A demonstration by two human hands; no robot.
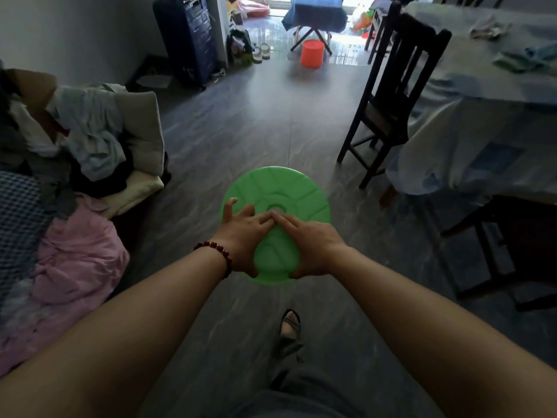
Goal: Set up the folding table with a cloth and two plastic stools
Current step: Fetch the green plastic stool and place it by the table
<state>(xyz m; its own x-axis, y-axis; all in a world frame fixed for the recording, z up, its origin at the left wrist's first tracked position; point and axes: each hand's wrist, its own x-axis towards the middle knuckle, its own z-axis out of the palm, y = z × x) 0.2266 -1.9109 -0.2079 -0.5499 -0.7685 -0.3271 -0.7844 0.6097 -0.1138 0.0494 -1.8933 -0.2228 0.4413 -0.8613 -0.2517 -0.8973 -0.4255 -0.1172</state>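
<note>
Both forearms reach out, and the left hand (241,236) and right hand (313,245) hold the green stool (275,191) dead centre, seemingly clear of the floor, fingers (289,221) laid nearly flat across it with tips meeting and thumbs hooked round the near rim. The folding table (314,30) under its blue cloth (313,10) stands well off at 12 o'clock, an orange stool (312,54) beneath it and a dark chair (391,95) at 2 o'clock. So shallow a hold could let the stool slip off the thumbs, or it could clip the chair.
</note>
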